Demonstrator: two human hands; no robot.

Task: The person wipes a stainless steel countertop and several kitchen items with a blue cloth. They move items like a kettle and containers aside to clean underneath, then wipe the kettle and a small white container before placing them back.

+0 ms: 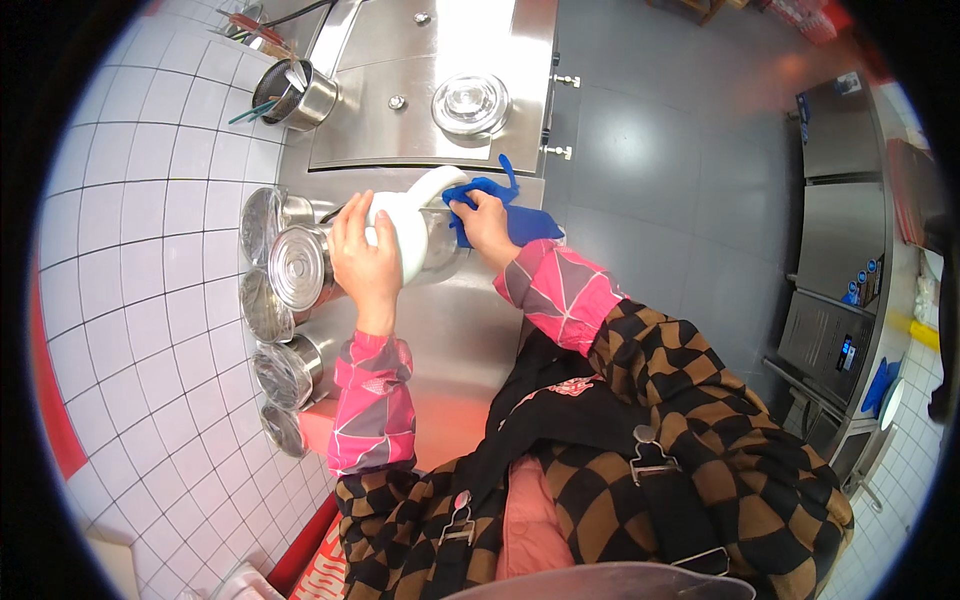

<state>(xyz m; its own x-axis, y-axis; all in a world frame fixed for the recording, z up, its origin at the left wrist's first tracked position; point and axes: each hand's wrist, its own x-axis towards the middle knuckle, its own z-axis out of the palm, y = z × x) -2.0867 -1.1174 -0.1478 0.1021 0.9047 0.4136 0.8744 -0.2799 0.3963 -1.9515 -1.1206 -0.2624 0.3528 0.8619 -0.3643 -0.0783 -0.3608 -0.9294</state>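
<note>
My left hand (365, 259) lies with spread fingers on a white kettle-like vessel (409, 232), whose thick curved handle points towards the stove side. My right hand (484, 223) pinches a blue cloth (487, 187) close to the handle's end. More blue material (529, 225) lies under and beside that hand, by the counter's edge. Between the white vessel and the cloth is a clear or shiny round part, partly hidden. A lidded metal canister (298, 268) stands just left of my left hand.
Several metal pots covered with plastic film (281, 375) line the tiled wall. A perforated pot with utensils (315, 101) stands at the back left. A clear glass lid (470, 103) rests on the steel cover (367, 135). Steel counter (442, 337) extends towards me; a steel refrigerator (840, 240) stands right.
</note>
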